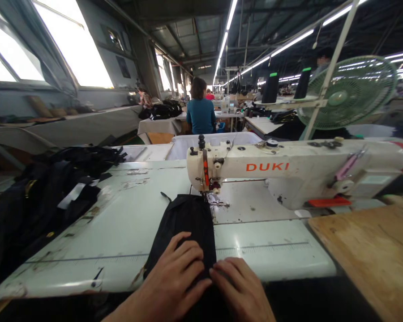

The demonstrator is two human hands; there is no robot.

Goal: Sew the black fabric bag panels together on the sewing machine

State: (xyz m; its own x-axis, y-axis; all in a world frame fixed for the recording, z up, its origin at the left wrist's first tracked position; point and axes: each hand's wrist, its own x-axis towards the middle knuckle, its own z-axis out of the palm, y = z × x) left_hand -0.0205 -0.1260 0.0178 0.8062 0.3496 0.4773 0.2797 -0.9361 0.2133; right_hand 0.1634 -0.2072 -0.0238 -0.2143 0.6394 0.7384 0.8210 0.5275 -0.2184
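A black fabric piece (191, 219) lies on the pale sewing table, its far right edge under the needle area of a white sewing machine (235, 165). My left hand (174, 277) rests on the near part of the fabric, fingers bent and thumb closed toward them with cloth between. Just to its right, my right hand (242, 286) pinches the fabric's right edge, fingertips together. Below the table's front edge the cloth runs down between both hands, and its lower end blends into the dark there.
A heap of black fabric pieces (36, 197) covers the table's left side. To the right are a wooden board (372, 250) and a green fan (345, 94). Behind the machine sits a white bin (218, 136); farther back, a person in a blue top (200, 114) faces away.
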